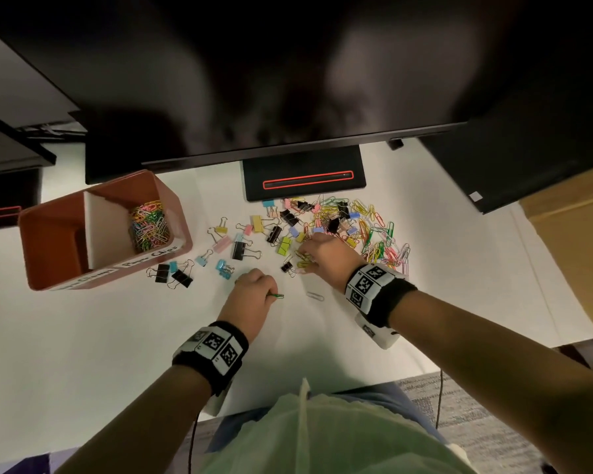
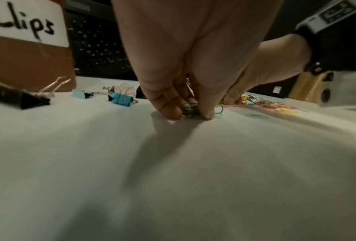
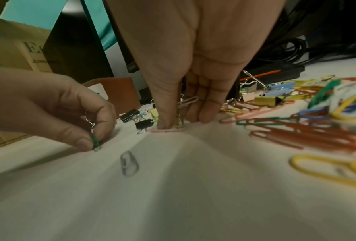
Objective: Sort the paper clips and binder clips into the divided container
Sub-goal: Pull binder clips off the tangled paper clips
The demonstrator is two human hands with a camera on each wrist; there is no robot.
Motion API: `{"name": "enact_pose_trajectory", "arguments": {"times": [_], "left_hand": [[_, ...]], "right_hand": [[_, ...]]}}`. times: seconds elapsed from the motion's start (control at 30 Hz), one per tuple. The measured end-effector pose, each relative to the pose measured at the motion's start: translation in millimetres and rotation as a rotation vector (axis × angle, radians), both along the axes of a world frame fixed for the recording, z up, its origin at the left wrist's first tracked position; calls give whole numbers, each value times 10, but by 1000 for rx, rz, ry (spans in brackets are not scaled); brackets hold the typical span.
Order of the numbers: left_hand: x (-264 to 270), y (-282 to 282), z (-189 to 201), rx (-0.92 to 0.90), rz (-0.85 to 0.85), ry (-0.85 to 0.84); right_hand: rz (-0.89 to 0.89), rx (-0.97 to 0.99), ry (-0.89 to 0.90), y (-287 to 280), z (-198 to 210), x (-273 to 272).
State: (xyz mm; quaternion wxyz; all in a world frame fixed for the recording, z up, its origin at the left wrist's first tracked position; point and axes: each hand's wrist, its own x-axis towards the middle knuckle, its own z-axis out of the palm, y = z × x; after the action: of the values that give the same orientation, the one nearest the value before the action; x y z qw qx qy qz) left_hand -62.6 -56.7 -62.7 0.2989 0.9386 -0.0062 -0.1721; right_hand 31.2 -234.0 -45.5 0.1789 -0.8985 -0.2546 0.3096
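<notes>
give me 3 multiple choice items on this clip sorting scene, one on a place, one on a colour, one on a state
1. Where do the sorted paper clips lie?
A. the container's right compartment
B. its left compartment
C. the monitor base

2. What colour is the clip the left hand pinches?
A. pink
B. green
C. black

3. How is the right hand?
A. flat, open
B. raised above the container
C. fingers gathered on clips at the table

Answers: 1 A, the colourful pile lies right of the divider; 2 B, green paper clip between fingertips; 3 C, fingertips pinch clips.

1. Hands – 2: left hand (image 1: 252, 293), right hand (image 1: 326, 256).
2. Divided container (image 1: 45, 241) – 1, two compartments.
3. Black binder clips (image 1: 239, 250) – roughly 8.
4. Loose paper clips (image 1: 379, 230) – too tangled to count.
5. Wristbands (image 1: 213, 348) – 2.
</notes>
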Motion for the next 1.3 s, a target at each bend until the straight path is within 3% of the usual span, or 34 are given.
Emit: {"name": "enact_pose_trajectory", "arguments": {"times": [0.13, 0.4, 0.8, 1.07, 1.3], "left_hand": [[18, 18, 27, 19, -53, 24], [343, 31, 139, -146, 173, -11], [670, -203, 114, 35, 100, 34], [617, -141, 125, -65, 258, 153], [557, -152, 117, -80, 227, 140]], "right_hand": [[21, 4, -51, -56, -13, -31], [73, 47, -36, -228, 10, -62], [52, -1, 49, -136, 51, -8], [80, 11, 51, -150, 33, 72], [132, -70, 39, -140, 62, 121]]}}
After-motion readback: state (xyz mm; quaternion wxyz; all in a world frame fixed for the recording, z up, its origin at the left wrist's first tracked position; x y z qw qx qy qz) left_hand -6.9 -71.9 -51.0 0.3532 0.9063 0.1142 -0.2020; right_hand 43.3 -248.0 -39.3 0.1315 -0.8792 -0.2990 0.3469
